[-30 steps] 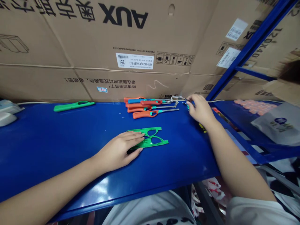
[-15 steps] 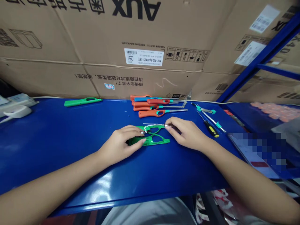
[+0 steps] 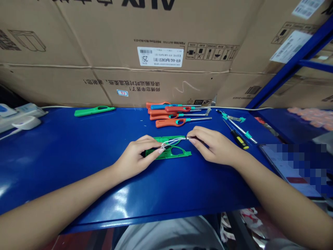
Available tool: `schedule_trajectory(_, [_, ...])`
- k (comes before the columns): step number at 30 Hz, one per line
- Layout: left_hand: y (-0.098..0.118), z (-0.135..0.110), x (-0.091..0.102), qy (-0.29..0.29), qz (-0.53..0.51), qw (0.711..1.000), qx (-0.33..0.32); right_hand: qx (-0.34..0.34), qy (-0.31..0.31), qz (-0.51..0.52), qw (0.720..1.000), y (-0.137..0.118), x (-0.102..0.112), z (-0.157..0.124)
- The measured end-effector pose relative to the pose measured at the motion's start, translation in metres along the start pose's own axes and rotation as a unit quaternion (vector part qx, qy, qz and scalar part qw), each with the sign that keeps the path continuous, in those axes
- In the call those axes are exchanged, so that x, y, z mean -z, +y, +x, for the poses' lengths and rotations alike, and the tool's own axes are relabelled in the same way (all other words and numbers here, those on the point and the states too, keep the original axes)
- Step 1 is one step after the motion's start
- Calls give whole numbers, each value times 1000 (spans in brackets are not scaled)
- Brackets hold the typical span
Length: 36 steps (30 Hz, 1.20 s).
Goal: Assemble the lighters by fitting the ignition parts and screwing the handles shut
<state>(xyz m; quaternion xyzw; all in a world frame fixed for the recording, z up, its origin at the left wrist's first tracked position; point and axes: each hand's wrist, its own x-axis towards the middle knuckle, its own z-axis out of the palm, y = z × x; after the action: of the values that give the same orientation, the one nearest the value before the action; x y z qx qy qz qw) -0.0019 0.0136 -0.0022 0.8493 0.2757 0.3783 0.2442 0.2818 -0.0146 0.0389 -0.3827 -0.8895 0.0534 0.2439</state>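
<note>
Two green lighter shell halves [image 3: 187, 153] lie side by side on the blue table [image 3: 85, 152], each with a trigger loop. Above them, thin white wires [image 3: 173, 140] run from one hand to the other. My left hand [image 3: 139, 154] rests over the left ends of the shells, thumb and forefinger pinched on the wires. Its fingers cover part of the shells. At the other end my right hand [image 3: 214, 144] pinches the wires close to a small dark part. What else lies inside its fingers is hidden.
Several orange lighters [image 3: 169, 122] and a blue one [image 3: 162, 107] are piled behind. A green lighter casing [image 3: 95, 111] lies back left. At right are a screwdriver [image 3: 239, 139], metal lighter tubes [image 3: 241, 130] and a tablet-like screen [image 3: 288, 170]. A cardboard box [image 3: 111, 45] stands behind the table.
The wires now stretch between both hands, and my left thumb and forefinger have closed on them. My right fingers have shifted slightly to the right. The camera view has moved a little.
</note>
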Motion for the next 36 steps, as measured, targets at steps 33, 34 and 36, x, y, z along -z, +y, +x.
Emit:
schedule_trajectory(33, [-1, 0, 2, 22, 34, 999, -16, -30, -116, 77, 990, -4, 12, -1])
schedule_trajectory(34, [-1, 0, 2, 28, 35, 999, -13, -47, -120, 94, 987, -3, 12, -1])
schedule_trajectory(36, [-1, 0, 2, 35, 36, 999, -9, -77, -130, 126, 980, -1, 13, -1])
